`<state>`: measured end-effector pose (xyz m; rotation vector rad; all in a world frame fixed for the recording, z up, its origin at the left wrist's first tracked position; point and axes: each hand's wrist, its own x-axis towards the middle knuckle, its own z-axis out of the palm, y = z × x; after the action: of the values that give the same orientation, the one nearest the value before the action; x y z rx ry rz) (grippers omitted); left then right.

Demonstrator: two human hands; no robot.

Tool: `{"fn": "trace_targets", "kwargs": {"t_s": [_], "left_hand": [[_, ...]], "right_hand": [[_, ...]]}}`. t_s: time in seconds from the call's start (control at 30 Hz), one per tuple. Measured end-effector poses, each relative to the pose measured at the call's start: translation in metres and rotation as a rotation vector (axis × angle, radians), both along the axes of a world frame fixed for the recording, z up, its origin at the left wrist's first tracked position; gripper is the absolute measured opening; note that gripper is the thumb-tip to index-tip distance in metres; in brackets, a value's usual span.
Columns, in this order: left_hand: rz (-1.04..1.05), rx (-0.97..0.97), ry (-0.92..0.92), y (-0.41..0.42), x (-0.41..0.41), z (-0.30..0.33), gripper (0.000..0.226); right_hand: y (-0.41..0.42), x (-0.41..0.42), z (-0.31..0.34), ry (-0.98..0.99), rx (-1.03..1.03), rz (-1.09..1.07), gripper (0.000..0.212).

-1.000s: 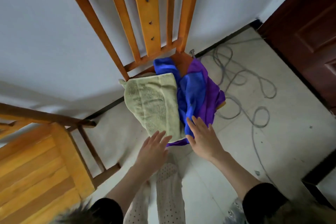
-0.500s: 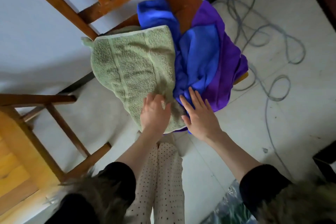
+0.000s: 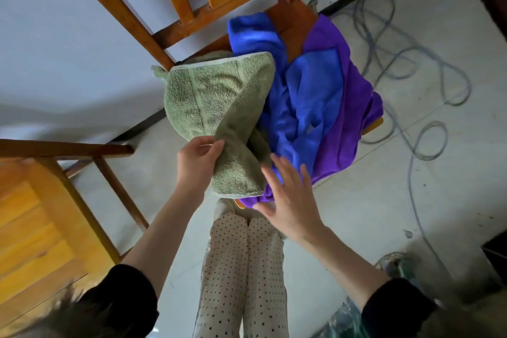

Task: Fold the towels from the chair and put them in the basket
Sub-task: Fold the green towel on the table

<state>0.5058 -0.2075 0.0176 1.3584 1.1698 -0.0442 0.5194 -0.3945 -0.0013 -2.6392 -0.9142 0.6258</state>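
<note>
The person stands over an orange-brown wooden slat-backed chair (image 3: 295, 16) whose seat is heaped with three cloths. The left hand (image 3: 196, 163) has its fingers (image 3: 212, 145) curled round the near edge of a thick sage-green terry towel (image 3: 216, 99), pinching a fold of it and pulling it up so the cloth twists into a ridge; the rest of that towel lies on the left side of the seat. The right hand (image 3: 290, 200) hovers flat with its fingers spread and straight, holding nothing, just beside the green towel's lower corner and above the near edge of a smooth purple cloth (image 3: 343, 132). A crumpled royal-blue cloth (image 3: 307, 99) lies on the purple one, touching the green towel along its right side. A second wooden chair (image 3: 41, 214) stands to the left, and a grey cable (image 3: 411, 85) loops over the pale tiled floor (image 3: 384, 214) to the right. The person's spotted cream trousers (image 3: 241, 269) show below.
</note>
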Motion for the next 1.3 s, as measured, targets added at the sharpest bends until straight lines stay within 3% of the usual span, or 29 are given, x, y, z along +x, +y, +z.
{"fn": "trace_targets", "kwargs": {"t_s": [0.1,0.23,0.33,0.43,0.53,0.63,0.8,0.97,1.17,1.3], "left_hand": [[-0.010,0.000,-0.033,0.000,-0.001,0.000,0.010],[-0.072,0.084,-0.028,0.005,-0.006,0.003,0.007],[-0.212,0.207,-0.083,0.008,-0.016,0.007,0.027],[-0.493,0.329,-0.204,-0.001,-0.036,0.016,0.040],[-0.712,0.434,-0.216,-0.016,-0.053,0.023,0.044],[-0.582,0.511,-0.189,-0.018,-0.043,0.038,0.038],[-0.491,0.632,-0.236,0.010,-0.017,0.093,0.008],[-0.387,0.711,-0.281,0.054,0.007,0.181,0.009],[-0.330,0.871,-0.483,0.094,0.027,0.302,0.008],[-0.331,0.961,-0.602,0.105,0.019,0.371,0.007]], "right_hand": [[0.020,-0.017,0.001,0.032,-0.019,-0.036,0.077],[0.038,-0.010,-0.001,0.047,0.137,-0.288,0.026],[0.044,0.005,0.007,0.267,0.286,-0.509,0.018],[0.049,0.018,0.027,0.518,0.402,-0.669,0.010],[0.058,0.026,0.051,0.595,0.483,-0.648,0.004],[0.071,0.030,0.076,0.622,0.534,-0.582,0.003],[0.090,0.053,0.124,0.535,0.575,-0.515,0.008],[0.119,0.087,0.202,0.323,0.616,-0.369,0.005],[0.161,0.111,0.315,0.074,0.719,-0.253,0.020],[0.170,0.108,0.374,-0.081,0.748,-0.183,0.013]]}}
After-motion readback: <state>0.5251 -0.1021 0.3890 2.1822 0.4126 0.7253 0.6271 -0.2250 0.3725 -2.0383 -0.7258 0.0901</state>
